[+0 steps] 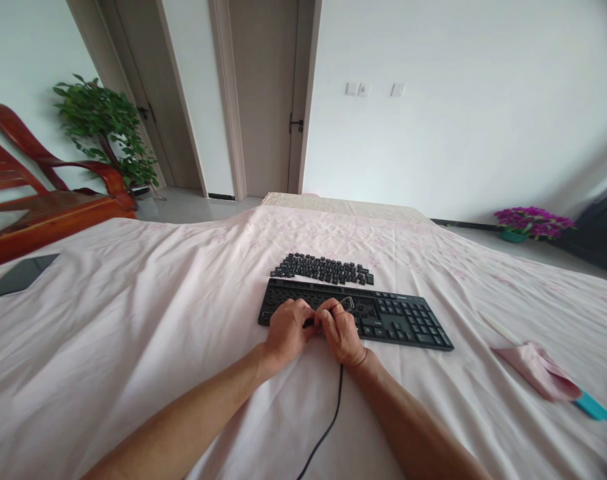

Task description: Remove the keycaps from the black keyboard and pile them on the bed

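A black keyboard [408, 321] lies on a pale pink sheet [133, 320]; keys still sit on its right part. Several loose black keycaps [323, 269] lie in rows just beyond it. Both hands rest on the keyboard's left half, knuckles touching. My left hand [287, 328] is curled, its fingertips pressed against something small and dark between the hands. My right hand [341, 331] is closed round a small tool with a wire loop [347, 304] that sticks out over the keyboard. The keyboard's black cable [333, 413] runs toward me between my forearms.
A dark flat slab [18, 275] lies on the sheet at far left. A folded pink cloth [538, 370] over a teal object [593, 407] lies at right. A red wooden chair [48, 200], a green plant [103, 127], purple flowers [530, 222] and doors [266, 100] stand beyond.
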Demonstrator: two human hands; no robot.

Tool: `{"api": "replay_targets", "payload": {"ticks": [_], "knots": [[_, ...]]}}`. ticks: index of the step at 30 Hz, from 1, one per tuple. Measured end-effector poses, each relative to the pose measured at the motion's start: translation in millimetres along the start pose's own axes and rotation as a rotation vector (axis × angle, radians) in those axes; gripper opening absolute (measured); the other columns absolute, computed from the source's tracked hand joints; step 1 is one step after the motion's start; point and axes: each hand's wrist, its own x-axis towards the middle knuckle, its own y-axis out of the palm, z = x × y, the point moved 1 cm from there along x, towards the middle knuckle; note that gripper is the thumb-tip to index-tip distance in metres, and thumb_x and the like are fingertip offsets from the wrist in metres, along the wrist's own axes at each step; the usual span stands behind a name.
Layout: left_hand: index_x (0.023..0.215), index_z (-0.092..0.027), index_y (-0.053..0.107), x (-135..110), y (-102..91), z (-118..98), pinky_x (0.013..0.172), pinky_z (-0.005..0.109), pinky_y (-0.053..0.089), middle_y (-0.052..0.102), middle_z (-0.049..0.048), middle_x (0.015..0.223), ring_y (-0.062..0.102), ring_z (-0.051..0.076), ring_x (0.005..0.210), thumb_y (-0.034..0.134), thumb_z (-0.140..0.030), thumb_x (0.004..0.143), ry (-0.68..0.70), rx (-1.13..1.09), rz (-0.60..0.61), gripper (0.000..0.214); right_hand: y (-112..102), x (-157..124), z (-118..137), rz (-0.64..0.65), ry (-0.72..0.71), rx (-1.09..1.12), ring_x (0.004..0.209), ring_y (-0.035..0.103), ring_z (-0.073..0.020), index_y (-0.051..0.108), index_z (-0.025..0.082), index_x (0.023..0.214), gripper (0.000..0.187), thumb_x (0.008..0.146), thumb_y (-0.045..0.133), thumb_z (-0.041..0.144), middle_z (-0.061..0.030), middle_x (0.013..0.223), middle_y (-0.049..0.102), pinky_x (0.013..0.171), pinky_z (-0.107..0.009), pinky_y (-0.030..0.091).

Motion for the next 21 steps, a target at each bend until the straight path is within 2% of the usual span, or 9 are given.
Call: {"api": "replay_targets", "payload": {"ticks": [8, 18, 21], "knots": [[0.073, -0.024, 0.068, -0.8, 1.0, -0.3, 0.07, 0.028, 0.038, 0.064, 0.0, 0.077, 0.056, 0.015, 0.075, 0.055, -0.037, 0.087, -0.004, -0.058, -0.02, 0.023, 5.4, -6.6, -3.3, -0.102, 0.006, 0.13, 0.06, 0.051, -0.0129, 0.049, 0.02, 0.079, 0.031, 0.096, 0.035, 0.043, -0.0006, 0.066, 0.054, 0.059, -0.024, 0.044], [0.075, -0.026, 0.072, 1.2, 3.9, 2.6, 0.071, 0.027, 0.039, 0.064, 0.0004, 0.077, 0.057, 0.016, 0.077, 0.057, -0.041, 0.085, -0.038, -0.083, -0.001, 0.023, 6.9, -5.6, -0.4, -0.14, 0.012, 0.249, 0.055, 0.047, -0.0117, 0.047, 0.02, 0.078, 0.032, 0.096, 0.035, 0.044, 0.0003, 0.064, 0.051, 0.056, -0.025, 0.041], [0.078, -0.026, 0.071, 0.7, 4.5, 3.1, 0.07, 0.025, 0.041, 0.063, -0.0009, 0.078, 0.058, 0.014, 0.076, 0.057, -0.042, 0.085, -0.087, -0.158, -0.003, 0.022, 8.6, -3.5, 1.9, -0.224, 0.066, 0.298, 0.05, 0.043, -0.0105, 0.044, 0.021, 0.076, 0.034, 0.097, 0.032, 0.045, 0.0009, 0.063, 0.05, 0.051, -0.024, 0.039]]}}
